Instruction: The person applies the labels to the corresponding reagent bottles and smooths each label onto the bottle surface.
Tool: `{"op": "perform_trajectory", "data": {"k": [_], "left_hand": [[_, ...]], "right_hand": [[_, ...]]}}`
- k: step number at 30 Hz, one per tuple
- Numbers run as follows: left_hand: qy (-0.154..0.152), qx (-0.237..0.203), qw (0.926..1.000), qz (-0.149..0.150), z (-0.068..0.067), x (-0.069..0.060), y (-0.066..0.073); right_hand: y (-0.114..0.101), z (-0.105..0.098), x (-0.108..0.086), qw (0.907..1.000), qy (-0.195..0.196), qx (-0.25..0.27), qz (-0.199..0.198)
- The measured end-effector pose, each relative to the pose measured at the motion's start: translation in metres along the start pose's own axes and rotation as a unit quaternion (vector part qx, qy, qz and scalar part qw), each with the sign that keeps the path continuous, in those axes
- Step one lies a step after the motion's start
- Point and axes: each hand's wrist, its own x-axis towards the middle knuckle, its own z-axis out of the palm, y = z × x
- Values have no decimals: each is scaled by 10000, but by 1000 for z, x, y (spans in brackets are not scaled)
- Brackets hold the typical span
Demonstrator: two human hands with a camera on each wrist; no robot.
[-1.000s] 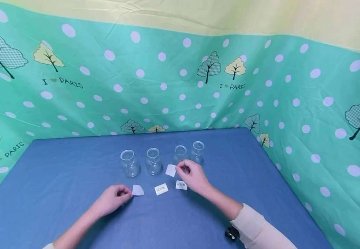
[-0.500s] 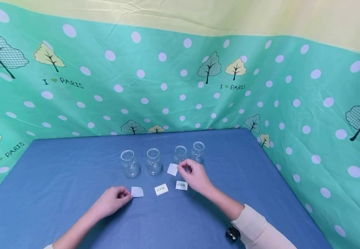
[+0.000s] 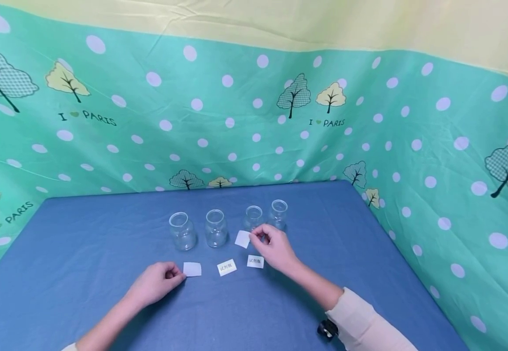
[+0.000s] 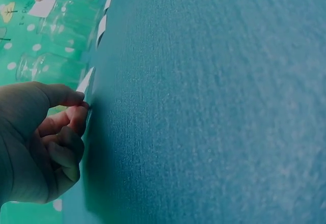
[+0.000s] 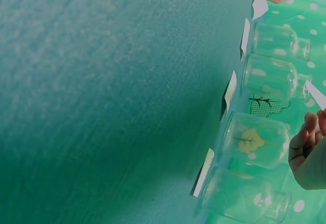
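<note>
- R hand (image 3: 272, 246): thumb + fingertips pinched, no real gap, holding R slip (image 3: 243, 239) by its R edge.
- R slip: up off tbl, blank side to head cam, seen btwn 2nd & 3rd jars.
- L hand (image 3: 155, 283): thumb + index pinched on near L corner of L slip (image 3: 192, 269), other fingers curled in; holds nothing else.
- L slip: low over tbl, blank face up; can't tell if far edge touches.
- Handling (my guess): both thin paper, v. light, a bit stiff but will bend/curl; easy to crease or tear. Best hold = edge or corner, light pinch, face left free. Sticky back poss., can't tell.
- Just R of L slip: mid label (image 3: 226, 267), handwritten, on tbl, turned a bit. Then R label (image 3: 255, 262), also written, near R hand.
- R wrist cam shows 1 more label (image 5: 204, 173) on tbl; head view doesn't show it, prob. behind R hand.
- Beyond: 4 clear jars, upright, no lids seen: 1st jar (image 3: 183, 234), 2nd jar (image 3: 216, 229), 3rd jar (image 3: 254, 219), 4th jar (image 3: 278, 214). Prob. glass: smooth, breakable.
- Under all: blue tbl (image 3: 105, 234); green dotted curtain (image 3: 232, 107) behind.
</note>
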Motion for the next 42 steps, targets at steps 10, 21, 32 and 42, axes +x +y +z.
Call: {"op": "perform_trajectory", "data": {"k": [10,21,32,42], "left_hand": [[-22,-287,9996,-74,-7,-3,-3],[124,-550,9984,38,-12,4,11],[200,-1007,9945,194,-4,15,31],[189,-1716,9840,440,7,25,52]], "right_hand": [[1,1,-1,10000,-83,17,41],[-1,2,-1,9999,-85,-66,70],[-1,5,-1,9991,-93,-277,-300],[-2,11,-2,9933,-24,-626,-975]]}}
